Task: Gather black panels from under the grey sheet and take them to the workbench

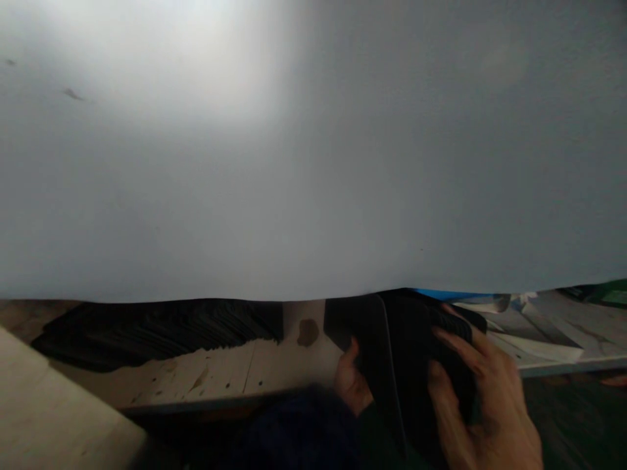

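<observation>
**Both hands on a stack of black sheets at the table's edge**

The right hand (482, 398) was clamped over the stack of black sheets (421, 365), fingers spread across its top and right side. The left hand (350, 382) was tucked behind the stack's left face, thumb up against it, so the bundle was pinched between both. It sat low and right of centre, just off the near edge of the table (220, 378).

To handle this well, I judged the grip should squeeze evenly from both sides and keep the edges flush, since thin sheets slide apart easily; squaring them against the table would help.

The stack stood on edge, its broad faces turned left and right. Its long axis seemed to run up and away from the person, tilted slightly left, though the lower end was lost in shadow.

Further left, a fanned row of similar dark sheets (147, 329) lay on the table. A large pale panel (313, 143) blocked everything above. Papers (533, 333) lay to the right.
</observation>
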`<state>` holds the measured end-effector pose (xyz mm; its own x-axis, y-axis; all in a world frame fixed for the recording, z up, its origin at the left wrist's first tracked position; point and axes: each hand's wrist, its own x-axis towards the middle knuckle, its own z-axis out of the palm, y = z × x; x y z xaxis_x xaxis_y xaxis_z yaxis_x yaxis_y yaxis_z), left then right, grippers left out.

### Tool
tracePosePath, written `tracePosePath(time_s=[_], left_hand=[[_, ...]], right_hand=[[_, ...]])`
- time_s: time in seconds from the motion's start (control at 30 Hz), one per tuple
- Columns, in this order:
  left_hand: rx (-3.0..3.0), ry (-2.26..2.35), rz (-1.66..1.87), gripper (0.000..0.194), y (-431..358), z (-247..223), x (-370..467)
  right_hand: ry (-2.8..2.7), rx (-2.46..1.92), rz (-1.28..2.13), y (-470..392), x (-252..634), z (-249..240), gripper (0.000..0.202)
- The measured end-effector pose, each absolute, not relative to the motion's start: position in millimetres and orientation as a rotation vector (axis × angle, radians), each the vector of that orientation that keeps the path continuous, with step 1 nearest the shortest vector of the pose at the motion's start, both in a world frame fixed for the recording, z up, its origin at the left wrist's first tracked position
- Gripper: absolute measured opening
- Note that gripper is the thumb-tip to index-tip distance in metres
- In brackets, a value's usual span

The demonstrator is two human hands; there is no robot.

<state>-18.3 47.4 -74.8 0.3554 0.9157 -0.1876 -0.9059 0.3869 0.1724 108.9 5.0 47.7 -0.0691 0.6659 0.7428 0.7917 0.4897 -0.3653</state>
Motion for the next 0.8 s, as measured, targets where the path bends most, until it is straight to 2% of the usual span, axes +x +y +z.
tracePosePath(time_s=[0.1,0.17,0.2,0.27,0.33,0.4,0.67,0.8], left_hand=[[0.011,0.260,1.148,0.046,47,-77,-21],[0.006,0.246,1.127,0.047,47,-74,-22],[0.002,0.235,1.107,0.048,47,-73,-24],[-0.028,0.223,1.081,0.051,47,-71,-28],[-0.091,0.238,1.088,0.052,47,-71,-35],[-0.145,0.266,1.122,0.048,46,-74,-44],[-0.161,0.279,1.127,0.043,38,-72,-80],[-0.115,0.318,1.057,0.039,32,-66,-88]], right_hand=[[-1.470,-1.342,-0.053,10,108,49,0.074],[-1.240,-1.448,0.288,12,108,48,0.097],[-1.159,-1.491,0.516,11,108,48,0.099],[-1.083,-1.535,0.917,7,106,46,0.086],[-1.104,-1.534,1.075,1,104,44,0.069],[-1.158,-1.527,1.035,-3,102,42,0.061],[-1.259,-1.519,0.779,-6,88,35,0.058],[-1.230,-1.448,0.735,-15,68,33,0.068]])
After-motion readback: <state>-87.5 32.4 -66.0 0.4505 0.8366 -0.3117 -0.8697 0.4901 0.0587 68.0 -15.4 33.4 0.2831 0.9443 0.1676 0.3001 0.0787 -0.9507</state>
